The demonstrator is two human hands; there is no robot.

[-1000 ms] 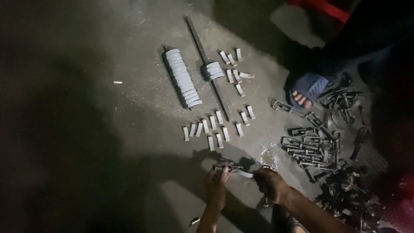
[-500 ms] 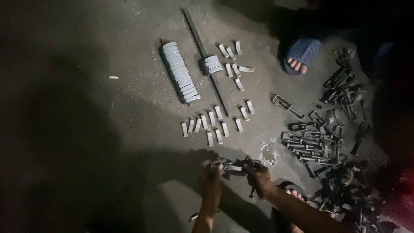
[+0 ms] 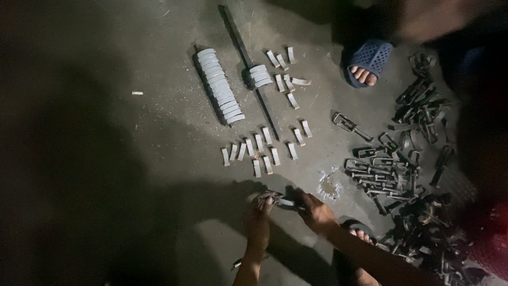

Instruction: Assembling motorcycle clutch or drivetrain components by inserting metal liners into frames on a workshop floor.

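We pinch one small metal piece between our left hand and right hand, low over the concrete floor. Above lie nine short tabs in a loose cluster, one long rod, a row of curved plates and seven more tabs. Dark clips pile at right, near a blue sandal

My one head camera looks steeply down from well above the concrete floor, facing forward over my left hand and right hand near the bottom edge; no second view shares this scene.
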